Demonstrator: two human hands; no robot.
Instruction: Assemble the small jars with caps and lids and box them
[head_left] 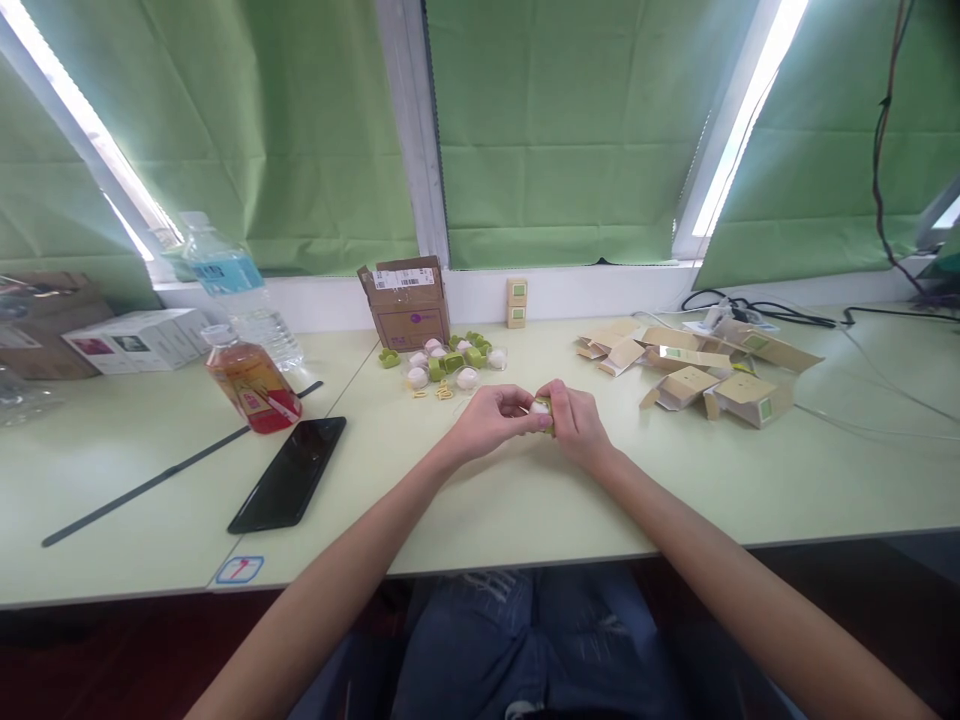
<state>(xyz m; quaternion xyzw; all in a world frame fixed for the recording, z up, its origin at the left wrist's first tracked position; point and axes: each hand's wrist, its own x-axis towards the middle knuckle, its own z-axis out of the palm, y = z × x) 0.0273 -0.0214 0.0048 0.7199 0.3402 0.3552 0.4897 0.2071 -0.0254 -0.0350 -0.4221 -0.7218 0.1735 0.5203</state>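
Both hands meet over the table at the middle of the head view. Between my left hand (495, 418) and my right hand (574, 420) is a small white rounded piece with a green part (540, 407). The thumb and fingers of my left hand pinch its white side. My right hand's fingers close round the green side and hide much of it. Beyond them lies a cluster of green ring-like holders (454, 362) and white rounded pieces (466, 378). Several small yellow clip-like pieces (444, 391) lie at the cluster's near edge.
An open cardboard box (410, 318) stands behind the cluster, with two small stacked boxes (517, 303) at the wall. Unfolded small cartons (690, 375) and cables (795, 318) are on the right. To the left are a phone (289, 475), a drink bottle (253, 385) and a water bottle (244, 300).
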